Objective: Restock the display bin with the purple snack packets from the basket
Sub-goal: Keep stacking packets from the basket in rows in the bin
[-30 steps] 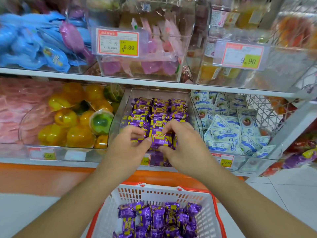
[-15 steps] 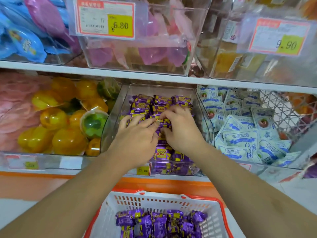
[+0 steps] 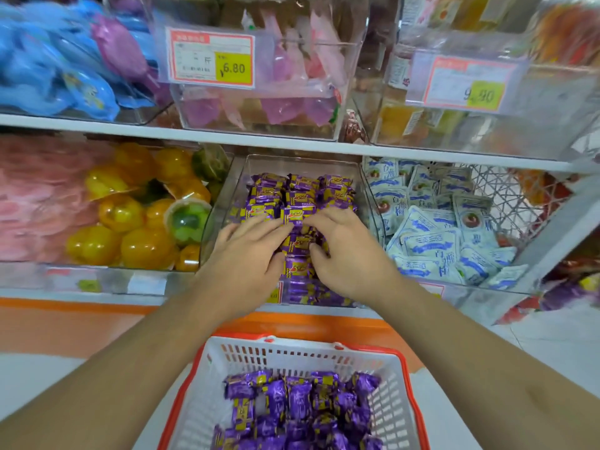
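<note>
Single head-mounted wide-angle view, facing forward and downward from the person's eye level toward a shop shelf. The clear display bin point(image 3: 240, 177) sits at centre; the white basket point(image 3: 207, 368) lies toward 6 o'clock, close beneath the camera. Both forearms enter from 7 and 5 o'clock. The upper shelf point(image 3: 292, 147) crosses toward 12 o'clock. Close range; edges curve. No second view shares the scene.

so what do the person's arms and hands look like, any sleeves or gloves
Both arms are bare up to the frame's edge, with no sleeve in view. The left hand and right hand wear no gloves, and no rings, watch or bracelets show.
</note>
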The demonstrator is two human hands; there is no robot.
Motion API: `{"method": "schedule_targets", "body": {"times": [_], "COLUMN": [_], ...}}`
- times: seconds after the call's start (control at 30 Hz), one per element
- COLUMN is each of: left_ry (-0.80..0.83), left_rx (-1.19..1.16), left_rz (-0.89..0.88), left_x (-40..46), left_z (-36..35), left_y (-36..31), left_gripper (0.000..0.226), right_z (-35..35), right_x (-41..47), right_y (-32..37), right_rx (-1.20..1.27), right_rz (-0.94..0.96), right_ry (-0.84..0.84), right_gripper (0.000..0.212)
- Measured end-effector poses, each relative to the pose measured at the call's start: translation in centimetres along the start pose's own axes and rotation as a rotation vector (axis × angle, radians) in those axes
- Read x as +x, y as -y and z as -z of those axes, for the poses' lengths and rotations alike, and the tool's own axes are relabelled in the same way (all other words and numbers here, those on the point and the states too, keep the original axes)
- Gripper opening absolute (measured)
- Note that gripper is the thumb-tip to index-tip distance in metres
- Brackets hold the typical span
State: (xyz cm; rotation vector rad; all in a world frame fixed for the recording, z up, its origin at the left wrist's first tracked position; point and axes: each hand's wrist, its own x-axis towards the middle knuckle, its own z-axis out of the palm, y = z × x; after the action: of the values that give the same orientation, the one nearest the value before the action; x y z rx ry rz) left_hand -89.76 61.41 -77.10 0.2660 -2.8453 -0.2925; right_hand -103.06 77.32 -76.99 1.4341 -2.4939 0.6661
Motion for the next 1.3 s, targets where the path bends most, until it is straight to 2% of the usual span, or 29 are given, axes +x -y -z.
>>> {"method": "schedule_targets", "body": {"times": [0.13, 0.23, 0.4, 0.53, 0.73, 0.87, 0.9, 1.0, 1.07, 1.3], "left_ry": [-0.043, 0.008, 0.155, 0.234, 0.458, 0.485, 0.483, 0.533, 0.533, 0.499], "left_rx": [-0.036, -0.075, -0.107, -0.043, 0.015, -0.001, 0.011, 0.072, 0.087, 0.051], "left_rz": [-0.019, -0.051, 0.088, 0.197, 0.348, 0.361, 0.347, 0.318, 0.325, 0.349], "left_x": [-4.3, -8.1, -16.4, -20.7, -22.0, -22.7, -23.0, -23.4, -23.2, -23.0], "left_z": [0.9, 0.1, -4.8, -9.0, -13.2, -16.0, -16.4, -16.8, -16.6, -16.8], "left_y": [-0.7, -0.9, 0.5, 2.5, 5.5, 6.4, 6.4, 6.4, 6.2, 6.0], "left_gripper": [0.046, 0.040, 0.043, 0.068, 0.080, 0.083, 0.083, 0.085, 0.087, 0.087], "right_z": [0.4, -0.9, -6.4, -10.5, -17.2, -22.2, -23.6, -28.2, -32.0, -31.6], "right_x": [-2.9, -5.9, -12.5, -16.5, -21.1, -22.3, -22.5, -23.7, -25.4, -25.0], "right_y": [2.8, 5.0, 6.8, 6.5, 6.5, 8.2, 8.7, 9.9, 10.1, 11.8], "right_rx": [0.124, 0.204, 0.281, 0.277, 0.233, 0.246, 0.262, 0.282, 0.255, 0.021], "right_rz": [-0.004, -0.008, -0.167, -0.256, -0.280, -0.235, -0.230, -0.192, -0.168, -0.075], "right_ry": [-0.012, 0.087, 0.382, 0.677, 1.035, 1.109, 1.123, 1.165, 1.193, 1.107], "right_gripper": [0.022, 0.014, 0.014, 0.010, 0.032, 0.017, 0.021, 0.059, 0.068, 0.047]}}
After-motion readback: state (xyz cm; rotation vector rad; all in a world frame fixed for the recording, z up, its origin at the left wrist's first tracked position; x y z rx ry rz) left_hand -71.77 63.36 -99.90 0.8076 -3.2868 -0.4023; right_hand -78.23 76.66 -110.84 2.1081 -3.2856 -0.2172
